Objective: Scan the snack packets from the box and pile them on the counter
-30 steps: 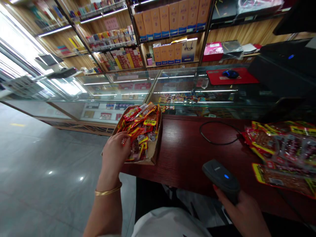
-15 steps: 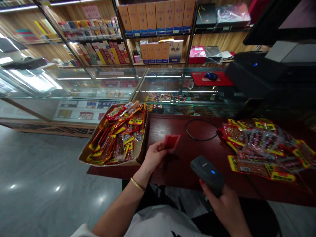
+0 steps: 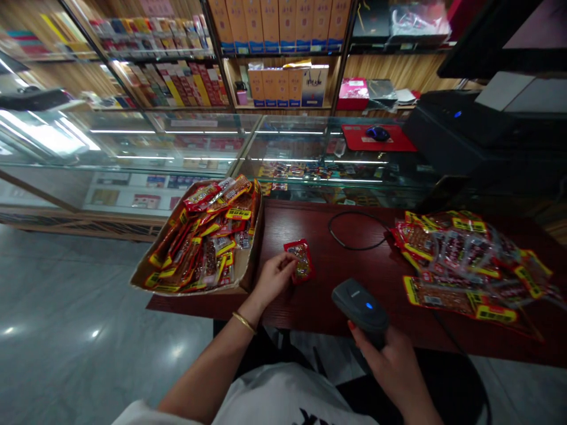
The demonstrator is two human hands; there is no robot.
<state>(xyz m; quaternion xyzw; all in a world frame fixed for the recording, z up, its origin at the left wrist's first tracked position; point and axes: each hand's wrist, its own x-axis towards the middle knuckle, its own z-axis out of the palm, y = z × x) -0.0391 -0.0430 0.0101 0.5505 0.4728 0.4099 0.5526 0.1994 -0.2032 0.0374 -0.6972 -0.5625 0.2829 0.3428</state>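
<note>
My left hand [image 3: 277, 276], a gold bangle at its wrist, has its fingers pinched together at the left edge of a small red snack packet [image 3: 303, 260]. The packet's patterned face is up, low over the dark red tabletop [image 3: 323, 301] or lying on it; which of these I cannot tell. My right hand [image 3: 394, 357] grips a dark handheld barcode scanner [image 3: 361, 304] with a blue light, above the table's front edge. Left of my left hand, a cardboard box [image 3: 252, 260] holds many red and yellow snack packets [image 3: 208, 236].
A heap of similar snack packets [image 3: 460, 254] lies on the right. A black cable [image 3: 349, 245] loops across the tabletop. Behind stand a glass display case [image 3: 283, 139], a mouse [image 3: 377, 133] on a red mat [image 3: 349, 139], and a dark printer-like machine [image 3: 478, 130].
The small packet has turned from its plain red side to its patterned side and sits a little lower and further left. The scanner has shifted slightly left in the picture as the view moved.
</note>
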